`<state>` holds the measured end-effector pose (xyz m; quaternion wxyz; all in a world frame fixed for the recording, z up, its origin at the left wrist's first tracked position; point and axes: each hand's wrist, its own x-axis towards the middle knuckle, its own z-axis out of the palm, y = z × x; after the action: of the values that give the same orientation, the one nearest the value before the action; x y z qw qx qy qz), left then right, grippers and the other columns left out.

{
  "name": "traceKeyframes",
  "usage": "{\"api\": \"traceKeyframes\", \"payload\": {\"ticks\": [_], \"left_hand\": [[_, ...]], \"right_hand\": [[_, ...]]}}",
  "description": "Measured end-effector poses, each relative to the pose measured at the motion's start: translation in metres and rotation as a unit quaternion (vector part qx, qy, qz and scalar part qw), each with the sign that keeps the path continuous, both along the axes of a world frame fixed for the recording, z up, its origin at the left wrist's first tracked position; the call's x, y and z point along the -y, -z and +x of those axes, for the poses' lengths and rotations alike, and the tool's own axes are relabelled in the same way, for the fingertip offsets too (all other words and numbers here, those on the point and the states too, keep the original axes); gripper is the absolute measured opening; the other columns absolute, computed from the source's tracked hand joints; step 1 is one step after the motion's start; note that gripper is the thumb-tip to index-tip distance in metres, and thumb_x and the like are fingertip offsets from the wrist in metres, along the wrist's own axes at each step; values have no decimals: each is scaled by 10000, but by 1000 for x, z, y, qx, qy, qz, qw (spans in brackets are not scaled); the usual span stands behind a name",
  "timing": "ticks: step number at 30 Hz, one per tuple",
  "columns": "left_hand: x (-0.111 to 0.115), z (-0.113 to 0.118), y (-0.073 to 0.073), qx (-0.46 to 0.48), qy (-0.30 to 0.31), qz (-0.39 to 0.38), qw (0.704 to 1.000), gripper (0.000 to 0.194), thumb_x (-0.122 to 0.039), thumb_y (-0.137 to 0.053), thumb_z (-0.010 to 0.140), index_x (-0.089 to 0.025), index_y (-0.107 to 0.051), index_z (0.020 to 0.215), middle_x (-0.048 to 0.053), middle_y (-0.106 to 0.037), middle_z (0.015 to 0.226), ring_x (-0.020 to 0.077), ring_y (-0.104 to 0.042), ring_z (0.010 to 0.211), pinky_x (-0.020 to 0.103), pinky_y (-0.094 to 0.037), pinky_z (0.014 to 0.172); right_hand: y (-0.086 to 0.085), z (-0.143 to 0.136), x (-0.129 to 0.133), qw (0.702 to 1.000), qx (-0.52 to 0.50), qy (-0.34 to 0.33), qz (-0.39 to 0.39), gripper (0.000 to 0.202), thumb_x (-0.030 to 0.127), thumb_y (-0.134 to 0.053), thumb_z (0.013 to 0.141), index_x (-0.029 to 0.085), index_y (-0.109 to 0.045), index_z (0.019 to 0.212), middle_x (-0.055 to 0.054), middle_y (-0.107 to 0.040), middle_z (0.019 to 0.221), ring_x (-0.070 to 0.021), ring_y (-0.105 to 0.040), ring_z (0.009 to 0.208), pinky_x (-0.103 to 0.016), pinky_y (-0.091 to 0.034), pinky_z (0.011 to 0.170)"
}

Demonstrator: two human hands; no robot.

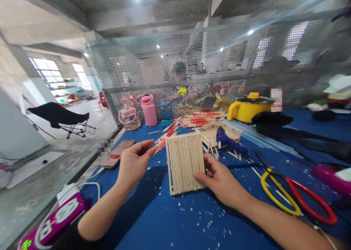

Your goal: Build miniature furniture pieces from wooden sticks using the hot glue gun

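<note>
Holding, right hand (pixel 216 178): grip clamped on right edge of stick panel (pixel 183 165).
Left hand (pixel 134 161): grip nearly together, full closure not discernible.
Stick panel: upright over blue tabletop (pixel 153 222), between both hands.

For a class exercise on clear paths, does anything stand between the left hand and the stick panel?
Nothing visible does: a gap separates the left hand from the stick panel; the red-marked sticks seen there lie beyond, on the table.

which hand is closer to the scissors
Right. The right hand, gripping the stick panel, is left of the scissors; the left hand is farther left, past the panel.
</note>
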<state>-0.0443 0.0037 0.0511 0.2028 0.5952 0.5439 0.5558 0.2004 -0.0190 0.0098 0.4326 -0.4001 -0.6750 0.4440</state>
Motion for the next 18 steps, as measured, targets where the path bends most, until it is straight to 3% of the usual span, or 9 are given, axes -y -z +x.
{"api": "traceKeyframes", "payload": {"ticks": [4, 9, 14, 18], "left_hand": [[2, 3, -5, 44, 26, -35, 998, 176, -319, -696, 677, -156, -703, 746, 1, -642, 611, 95, -533, 547, 193, -410, 508], [3, 4, -2, 54, 54, -96, 992, 260, -396, -664, 716, -137, -683, 697, -35, -530, 458, 71, -435, 435, 189, -342, 440], [9, 17, -3, 128, 128, -89, 979, 301, -403, -610, 772, -138, -677, 899, -3, -627, 641, 98, -556, 573, 222, -460, 571], [20, 29, -9, 180, 166, -94, 965, 277, -356, -647, 758, -141, -603, 926, 2, -661, 683, 97, -586, 607, 221, -473, 611]], "right_hand": [[1, 0, -1, 1000, -4, -6, -4, 287, 268, -585, 815, 221, -484, 1079, -61, -612, 1090, -185, -600, 985, -359, -519, 828], [1, 0, -2, 1000, 7, -2, 5, 280, 287, -585, 815, 217, -492, 1069, -64, -620, 1077, -183, -606, 953, -361, -520, 821], [0, 1, -2, 999, 32, 9, 16, 278, 288, -580, 820, 217, -491, 1073, -67, -618, 1092, -192, -604, 968, -359, -520, 805], [0, 2, 0, 998, 57, 9, 33, 261, 300, -568, 834, 223, -494, 1073, -66, -608, 1114, -189, -610, 949, -357, -514, 803]]}}
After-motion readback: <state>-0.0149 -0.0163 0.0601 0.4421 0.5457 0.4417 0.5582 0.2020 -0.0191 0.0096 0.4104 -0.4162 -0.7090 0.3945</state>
